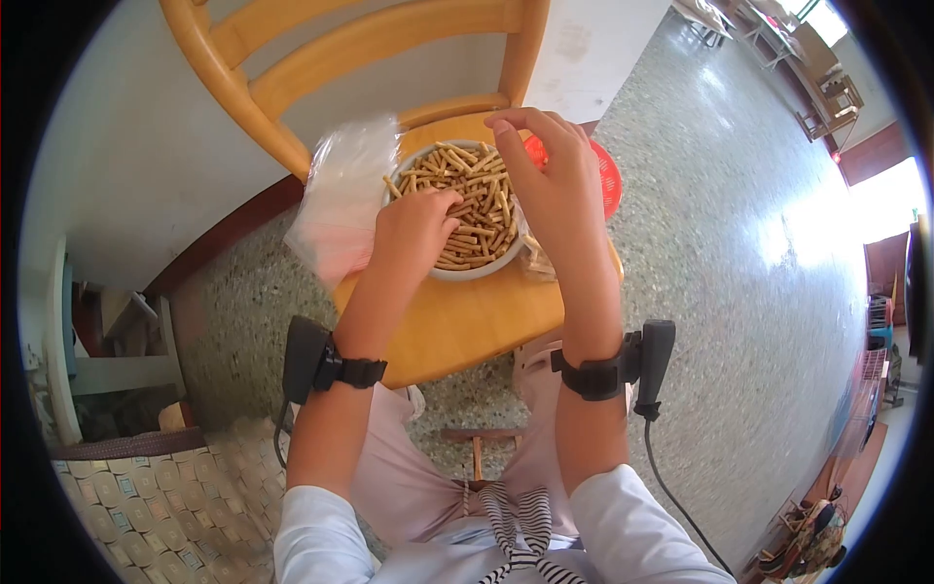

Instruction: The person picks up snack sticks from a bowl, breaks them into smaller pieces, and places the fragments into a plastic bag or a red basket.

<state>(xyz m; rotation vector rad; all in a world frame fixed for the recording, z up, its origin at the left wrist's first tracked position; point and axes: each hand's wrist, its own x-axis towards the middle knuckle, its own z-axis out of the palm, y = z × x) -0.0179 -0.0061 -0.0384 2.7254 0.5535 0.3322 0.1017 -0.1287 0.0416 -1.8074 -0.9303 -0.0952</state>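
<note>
A round, pale-rimmed bowl (435,273) full of short, thin tan sticks (474,209) rests on the seat of a wooden chair (457,326). Over the bowl's left part lies my left hand (413,229), its fingertips touching the sticks and its thumb and finger apart. My right hand (555,170) is raised above the bowl's right edge. Its thumb and forefinger meet at the tips; anything between them is too small to make out. Partly hidden behind it is a red perforated basket (608,180). A clear plastic bag (341,200) lies left of the bowl.
Under my right forearm, another crumpled clear bag (537,261) with tan contents sits on the seat. The chair's backrest (379,49) stands against the wall. A patterned cushion (156,516) is at lower left. Cables run from black bands on both forearms.
</note>
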